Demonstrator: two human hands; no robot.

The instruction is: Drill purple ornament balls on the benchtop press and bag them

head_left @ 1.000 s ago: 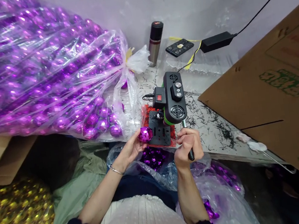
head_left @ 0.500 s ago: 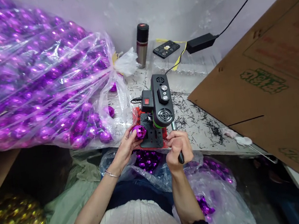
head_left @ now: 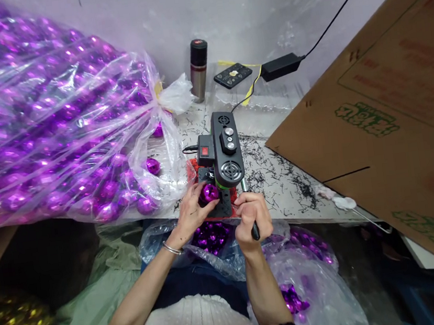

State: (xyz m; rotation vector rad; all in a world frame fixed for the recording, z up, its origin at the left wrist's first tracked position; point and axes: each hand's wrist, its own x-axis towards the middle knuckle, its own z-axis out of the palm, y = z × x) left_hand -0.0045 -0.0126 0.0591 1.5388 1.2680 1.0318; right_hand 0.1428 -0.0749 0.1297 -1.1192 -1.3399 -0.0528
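Note:
My left hand (head_left: pixel 192 209) holds a shiny purple faceted ball (head_left: pixel 209 192) between thumb and fingers. A small dark spot shows on the ball's upper face. It sits at the left part of the base plate (head_left: pixel 225 203) of a small black machine (head_left: pixel 227 143) that looks like a bench drill, just left of its head. Whether the ball rests on the plate I cannot tell. My right hand (head_left: pixel 253 218) is wrapped round the black grip of the machine's lever (head_left: pixel 254 231). The machine's working tip is hidden under its head.
A large clear bag (head_left: pixel 50 125) of purple balls fills the left, with a loose ball (head_left: pixel 153 165) by its knot. Behind stand a flask (head_left: pixel 198 72), a phone (head_left: pixel 233 75) and a power adapter (head_left: pixel 283 66). A cardboard box (head_left: pixel 374 127) leans in from the right. Black shavings (head_left: pixel 259 165) litter the table.
My left hand has brought the ball rightward over the base plate and turned it, so a dark spot shows on it. My right hand stays on the lever. The view has shifted slightly.

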